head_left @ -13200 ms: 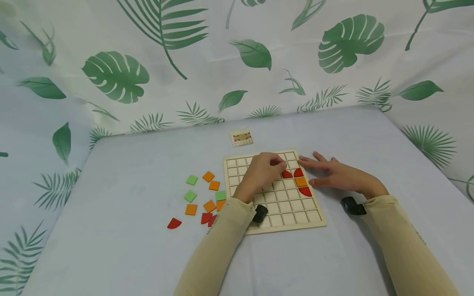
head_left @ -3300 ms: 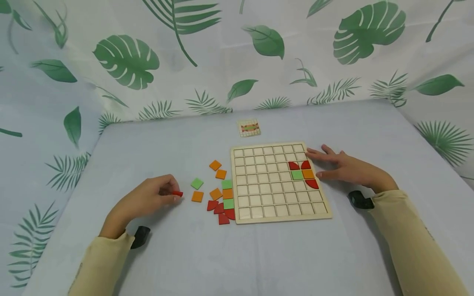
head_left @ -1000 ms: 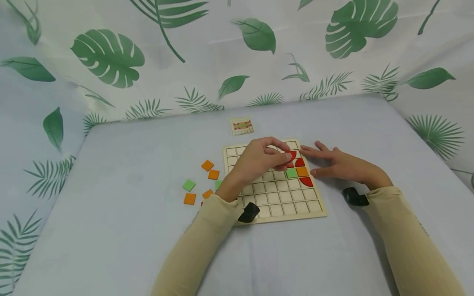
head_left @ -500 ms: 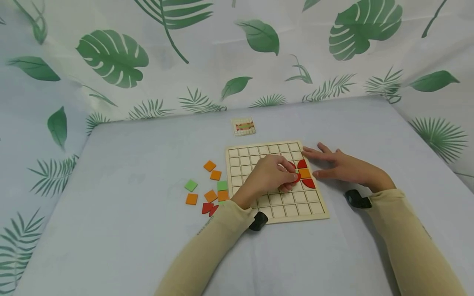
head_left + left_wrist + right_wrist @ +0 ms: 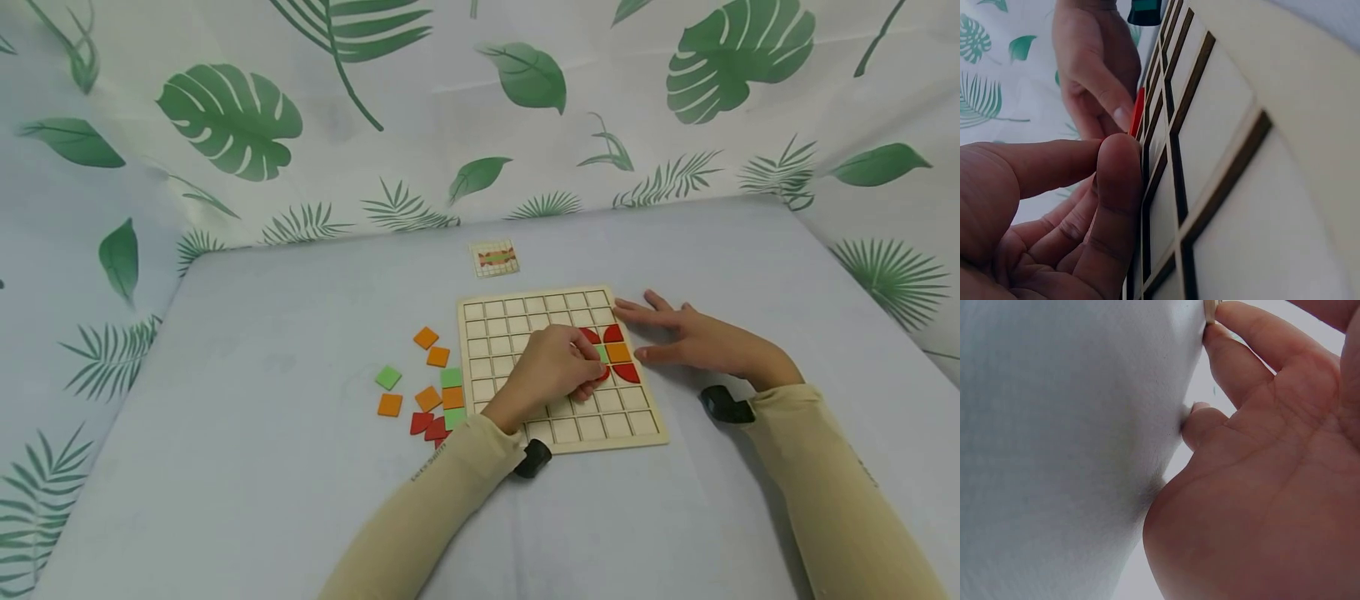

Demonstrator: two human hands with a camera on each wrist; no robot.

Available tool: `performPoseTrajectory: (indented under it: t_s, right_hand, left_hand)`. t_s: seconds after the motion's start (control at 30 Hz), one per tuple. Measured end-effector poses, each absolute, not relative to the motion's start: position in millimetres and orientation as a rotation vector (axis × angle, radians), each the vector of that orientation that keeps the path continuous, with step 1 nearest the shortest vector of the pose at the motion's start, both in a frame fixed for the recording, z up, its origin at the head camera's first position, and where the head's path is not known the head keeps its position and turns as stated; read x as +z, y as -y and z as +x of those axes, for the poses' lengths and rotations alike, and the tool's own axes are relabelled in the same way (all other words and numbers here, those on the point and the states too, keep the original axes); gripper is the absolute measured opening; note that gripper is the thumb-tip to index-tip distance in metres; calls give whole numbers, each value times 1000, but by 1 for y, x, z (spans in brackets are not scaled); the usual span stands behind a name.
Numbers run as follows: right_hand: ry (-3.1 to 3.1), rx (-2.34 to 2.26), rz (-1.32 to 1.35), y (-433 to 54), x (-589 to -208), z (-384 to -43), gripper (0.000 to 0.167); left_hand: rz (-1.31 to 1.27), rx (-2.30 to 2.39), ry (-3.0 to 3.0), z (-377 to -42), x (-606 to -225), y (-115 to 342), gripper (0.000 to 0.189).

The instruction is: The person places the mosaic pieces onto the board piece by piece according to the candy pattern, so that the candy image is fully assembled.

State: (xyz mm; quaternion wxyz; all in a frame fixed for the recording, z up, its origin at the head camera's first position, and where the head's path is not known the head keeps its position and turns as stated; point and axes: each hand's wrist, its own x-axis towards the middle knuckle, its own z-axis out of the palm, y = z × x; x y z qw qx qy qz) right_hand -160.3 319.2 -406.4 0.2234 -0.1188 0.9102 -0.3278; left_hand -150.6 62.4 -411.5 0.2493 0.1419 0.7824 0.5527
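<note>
My left hand (image 5: 551, 364) is over the right half of a wooden grid board (image 5: 480, 302), pinching a red quarter-circle tile (image 5: 602, 374) between thumb and fingertips. The tile sits right at the cell below a green square tile (image 5: 601, 352), mostly hidden by the fingers. Around it lie an orange square tile (image 5: 618, 352) and red quarter-circles at upper left (image 5: 588, 335), upper right (image 5: 613, 333) and lower right (image 5: 627, 372). In the left wrist view the thumb and fingertips (image 5: 1119, 169) are close against the grid. My right hand (image 5: 693, 340), fingers spread, touches the board's right edge.
Left of the board lie loose orange squares (image 5: 389, 406), green squares (image 5: 387, 377) and red quarter-circles (image 5: 422, 423), some partly under the left sleeve (image 5: 450, 475). A small pattern card (image 5: 494, 258) lies behind the board on the white tablecloth (image 5: 247, 400).
A green square now sits on the board. My left hand picked a red quarter-circle from the left, carried it over the board and lowered it beside the green square. The right hand stays put.
</note>
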Motion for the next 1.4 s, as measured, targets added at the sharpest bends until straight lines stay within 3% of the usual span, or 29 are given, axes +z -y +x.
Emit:
performPoseTrajectory:
  t_s: [0.3, 0.7, 0.97, 1.4]
  right_hand:
    - [-2510, -915, -332, -320, -406, -160, 77]
    - [-2514, -935, -381, -322, -406, -160, 77]
    - [-2518, -923, -397, -321, -406, -162, 77]
    - [-2512, -921, -355, -320, -407, -162, 77]
  left_hand:
    - [422, 1408, -2237, -148, -411, -67, 16]
    - [603, 1198, -2452, -149, -411, -71, 5]
    - [732, 989, -2511, -146, -406, -72, 13]
    - [740, 1101, -2416, -150, -405, -61, 7]
